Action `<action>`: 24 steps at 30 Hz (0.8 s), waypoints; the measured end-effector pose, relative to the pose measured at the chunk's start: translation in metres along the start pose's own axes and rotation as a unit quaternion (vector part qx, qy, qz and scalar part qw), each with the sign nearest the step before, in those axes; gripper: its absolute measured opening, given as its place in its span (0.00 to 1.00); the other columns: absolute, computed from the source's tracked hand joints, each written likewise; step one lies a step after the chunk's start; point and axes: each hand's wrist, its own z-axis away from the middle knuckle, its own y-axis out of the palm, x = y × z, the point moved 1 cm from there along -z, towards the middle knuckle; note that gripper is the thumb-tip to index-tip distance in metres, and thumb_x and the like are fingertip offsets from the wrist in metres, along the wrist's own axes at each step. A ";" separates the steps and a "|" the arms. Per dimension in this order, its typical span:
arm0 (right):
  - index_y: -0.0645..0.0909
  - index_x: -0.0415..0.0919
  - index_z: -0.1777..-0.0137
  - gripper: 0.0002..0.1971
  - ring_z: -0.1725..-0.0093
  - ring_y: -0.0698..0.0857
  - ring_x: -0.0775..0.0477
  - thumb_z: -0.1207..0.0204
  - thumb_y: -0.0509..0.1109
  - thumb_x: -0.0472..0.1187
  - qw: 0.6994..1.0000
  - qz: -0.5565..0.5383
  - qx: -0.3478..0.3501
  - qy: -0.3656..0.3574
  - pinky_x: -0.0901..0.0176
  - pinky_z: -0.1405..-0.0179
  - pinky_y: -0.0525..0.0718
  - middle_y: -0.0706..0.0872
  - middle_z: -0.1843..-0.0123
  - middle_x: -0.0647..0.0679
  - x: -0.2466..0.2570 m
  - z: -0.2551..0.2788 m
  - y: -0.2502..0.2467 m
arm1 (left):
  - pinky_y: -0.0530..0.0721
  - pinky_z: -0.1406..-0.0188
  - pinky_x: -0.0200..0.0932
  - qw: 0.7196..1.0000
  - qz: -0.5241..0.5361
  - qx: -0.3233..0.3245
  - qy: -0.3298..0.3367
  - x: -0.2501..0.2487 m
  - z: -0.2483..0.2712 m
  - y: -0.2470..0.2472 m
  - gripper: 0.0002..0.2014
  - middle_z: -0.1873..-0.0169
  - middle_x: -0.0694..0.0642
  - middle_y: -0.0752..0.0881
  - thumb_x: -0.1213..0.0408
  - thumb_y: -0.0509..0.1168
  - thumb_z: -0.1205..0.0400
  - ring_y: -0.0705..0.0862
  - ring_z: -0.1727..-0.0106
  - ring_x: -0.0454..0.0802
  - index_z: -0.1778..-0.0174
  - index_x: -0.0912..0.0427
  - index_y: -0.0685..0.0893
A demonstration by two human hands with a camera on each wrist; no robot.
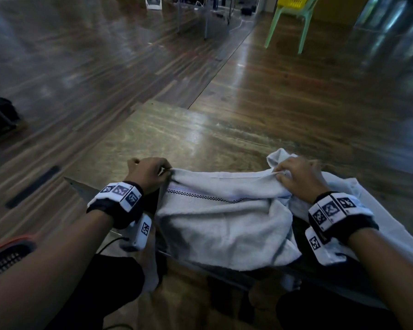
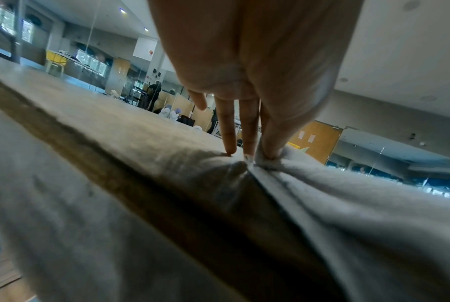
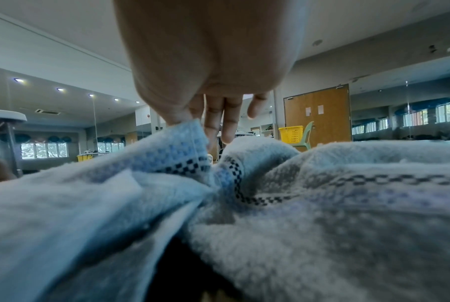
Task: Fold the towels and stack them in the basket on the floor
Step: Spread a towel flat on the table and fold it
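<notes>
A pale grey-blue towel (image 1: pixel 219 217) with a dark checkered band lies rumpled over a low surface in front of me. My left hand (image 1: pixel 150 173) pinches its far left corner between thumb and fingers; the left wrist view shows that pinch on the towel corner (image 2: pixel 267 160), with the other fingertips (image 2: pixel 228 152) touching the wood. My right hand (image 1: pixel 298 178) pinches the far right edge; in the right wrist view the thumb holds the banded hem (image 3: pixel 190 130). The near part of the towel (image 3: pixel 322 224) bunches under that wrist. A basket with an orange rim (image 1: pixel 7 248) shows at the lower left.
Dark wooden floor (image 1: pixel 248 103) stretches ahead. A green plastic chair (image 1: pixel 289 20) carrying a yellow basket (image 1: pixel 293 1) stands far right. A dark object (image 1: pixel 0 115) sits at the left edge. More pale cloth (image 1: pixel 372 210) lies under my right wrist.
</notes>
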 end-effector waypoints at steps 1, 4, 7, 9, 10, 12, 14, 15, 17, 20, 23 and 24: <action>0.86 0.53 0.56 0.06 0.37 0.79 0.43 0.23 0.67 0.44 1.000 0.016 0.012 0.002 0.43 0.39 0.68 0.86 0.46 0.51 0.001 -0.005 0.002 | 0.62 0.39 0.52 1.000 -0.008 0.011 0.000 0.002 -0.003 0.002 0.06 0.53 0.52 0.87 0.56 0.64 0.20 0.83 0.44 0.53 0.52 0.50 0.85; 0.87 0.55 0.53 0.08 0.35 0.76 0.46 0.22 0.66 0.46 0.997 0.068 0.027 0.010 0.44 0.39 0.64 0.85 0.43 0.55 0.004 -0.017 0.005 | 0.62 0.39 0.52 0.999 -0.034 0.022 0.006 0.004 -0.011 0.002 0.06 0.54 0.49 0.87 0.54 0.65 0.20 0.82 0.45 0.51 0.54 0.49 0.85; 0.87 0.59 0.54 0.08 0.33 0.75 0.50 0.22 0.66 0.48 0.995 0.085 0.045 0.024 0.45 0.38 0.61 0.85 0.42 0.58 0.006 -0.025 0.008 | 0.64 0.40 0.51 0.998 -0.055 0.039 0.017 0.002 -0.015 -0.001 0.06 0.54 0.48 0.87 0.54 0.65 0.21 0.83 0.46 0.51 0.54 0.49 0.86; 0.85 0.64 0.60 0.08 0.33 0.74 0.51 0.24 0.66 0.50 0.992 0.089 0.082 0.031 0.45 0.39 0.61 0.85 0.43 0.57 0.006 -0.029 0.014 | 0.68 0.38 0.52 0.996 -0.064 0.057 0.020 0.001 -0.016 -0.004 0.05 0.52 0.48 0.87 0.55 0.66 0.21 0.83 0.45 0.51 0.55 0.49 0.85; 0.85 0.65 0.60 0.09 0.33 0.73 0.51 0.24 0.66 0.49 0.989 0.097 0.104 0.034 0.45 0.39 0.61 0.85 0.45 0.56 0.007 -0.029 0.018 | 0.70 0.38 0.52 0.996 -0.065 0.065 0.022 0.000 -0.017 -0.005 0.03 0.52 0.49 0.87 0.55 0.66 0.21 0.83 0.45 0.52 0.56 0.49 0.83; 0.86 0.65 0.57 0.10 0.33 0.73 0.50 0.24 0.66 0.49 0.986 0.111 0.119 0.039 0.44 0.38 0.62 0.86 0.47 0.56 0.009 -0.029 0.021 | 0.72 0.40 0.51 0.994 -0.066 0.083 0.021 0.000 -0.016 -0.006 0.03 0.52 0.50 0.87 0.56 0.67 0.22 0.83 0.45 0.53 0.58 0.48 0.79; 0.87 0.64 0.55 0.10 0.33 0.73 0.49 0.23 0.66 0.48 0.987 0.109 0.112 0.043 0.44 0.38 0.61 0.86 0.48 0.56 0.008 -0.028 0.021 | 0.75 0.44 0.50 0.993 -0.057 0.104 0.020 0.001 -0.015 -0.007 0.05 0.54 0.52 0.86 0.57 0.67 0.22 0.83 0.48 0.54 0.59 0.49 0.77; 0.87 0.64 0.55 0.10 0.33 0.73 0.49 0.23 0.65 0.48 0.987 0.106 0.109 0.044 0.44 0.38 0.61 0.86 0.48 0.56 0.008 -0.027 0.021 | 0.76 0.47 0.49 0.992 -0.049 0.113 0.019 0.002 -0.014 -0.008 0.05 0.55 0.52 0.85 0.57 0.68 0.22 0.83 0.49 0.55 0.59 0.50 0.77; 0.87 0.65 0.56 0.11 0.34 0.74 0.49 0.23 0.64 0.48 0.986 0.110 0.111 0.050 0.45 0.41 0.62 0.86 0.49 0.57 0.007 -0.025 0.021 | 0.79 0.52 0.49 0.991 -0.037 0.127 0.018 0.004 -0.012 -0.010 0.06 0.57 0.53 0.84 0.57 0.68 0.23 0.82 0.51 0.55 0.57 0.52 0.78; 0.85 0.65 0.55 0.11 0.35 0.73 0.49 0.22 0.62 0.49 0.986 0.094 0.122 0.071 0.47 0.43 0.62 0.85 0.52 0.55 0.008 -0.021 0.022 | 0.81 0.53 0.50 0.989 -0.017 0.143 0.016 0.007 -0.009 -0.013 0.06 0.59 0.51 0.81 0.60 0.69 0.23 0.82 0.53 0.54 0.58 0.51 0.76; 0.84 0.66 0.56 0.09 0.35 0.73 0.48 0.22 0.63 0.50 0.985 0.071 0.133 0.083 0.46 0.41 0.62 0.84 0.54 0.55 0.007 -0.020 0.024 | 0.78 0.59 0.45 0.989 0.001 0.149 0.015 0.008 -0.006 -0.014 0.06 0.60 0.53 0.81 0.63 0.69 0.24 0.79 0.57 0.52 0.57 0.53 0.77; 0.84 0.66 0.57 0.08 0.35 0.74 0.47 0.23 0.65 0.51 0.985 0.061 0.139 0.085 0.47 0.41 0.62 0.85 0.54 0.55 0.006 -0.020 0.024 | 0.75 0.60 0.43 0.989 0.005 0.149 0.014 0.008 -0.005 -0.015 0.05 0.61 0.53 0.81 0.64 0.69 0.24 0.78 0.58 0.51 0.57 0.55 0.78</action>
